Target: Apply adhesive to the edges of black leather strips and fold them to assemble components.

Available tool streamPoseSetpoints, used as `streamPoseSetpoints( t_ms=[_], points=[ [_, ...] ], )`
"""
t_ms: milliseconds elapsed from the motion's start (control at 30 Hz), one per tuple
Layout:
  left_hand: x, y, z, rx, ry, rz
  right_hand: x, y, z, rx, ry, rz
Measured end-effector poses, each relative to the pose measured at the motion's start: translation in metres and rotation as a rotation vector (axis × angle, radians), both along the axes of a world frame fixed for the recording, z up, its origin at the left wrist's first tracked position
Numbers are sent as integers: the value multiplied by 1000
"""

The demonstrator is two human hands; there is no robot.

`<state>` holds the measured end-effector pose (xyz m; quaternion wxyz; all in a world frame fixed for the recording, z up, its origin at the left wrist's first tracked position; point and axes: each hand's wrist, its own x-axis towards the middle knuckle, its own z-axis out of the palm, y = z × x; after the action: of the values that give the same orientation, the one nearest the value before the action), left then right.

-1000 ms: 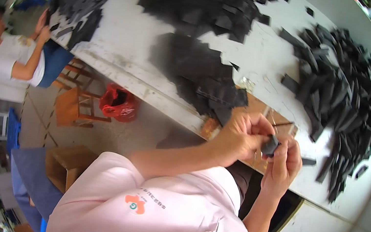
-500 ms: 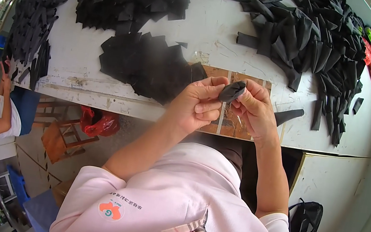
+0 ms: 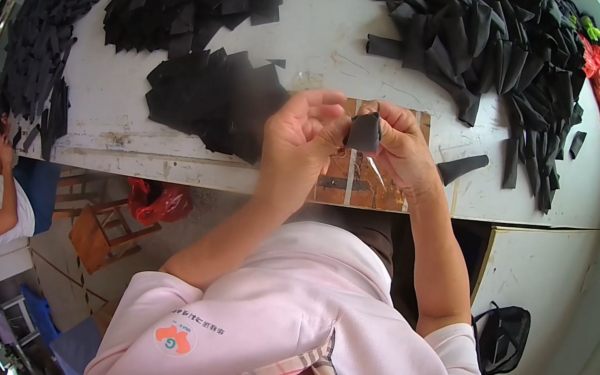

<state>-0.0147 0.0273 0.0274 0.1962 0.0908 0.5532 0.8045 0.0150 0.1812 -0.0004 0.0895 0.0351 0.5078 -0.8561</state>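
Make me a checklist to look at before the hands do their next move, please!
1. Right hand gripping the small black piece: ok, pinched.
2. Left hand gripping it too: cannot tell; its thumb is at the piece's left edge.
3. Brown board on the table under the hands: ok.
4. Loose black strip lying on the table: ok, to the right of the right hand.
5. Table free of piles: not ok; a flat black pile lies left of the left hand.

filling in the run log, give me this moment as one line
left hand: thumb at black cloth piece's edge | right hand: pinching same piece | beneath: brown board | right: loose dark strip on white table
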Motion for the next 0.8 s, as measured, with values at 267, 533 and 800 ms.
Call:
streamPoseSetpoints(
  t_ms=[267, 533, 800],
  points=[
    [-11, 3, 8, -212, 734, 5, 12, -2, 29, 662, 502, -371],
    [2, -2, -12, 159, 174, 27, 7, -4, 14, 1487, 614, -144],
    [-16, 15, 15, 81, 227, -237, 15, -8, 24, 1297, 632, -282]
  ],
)
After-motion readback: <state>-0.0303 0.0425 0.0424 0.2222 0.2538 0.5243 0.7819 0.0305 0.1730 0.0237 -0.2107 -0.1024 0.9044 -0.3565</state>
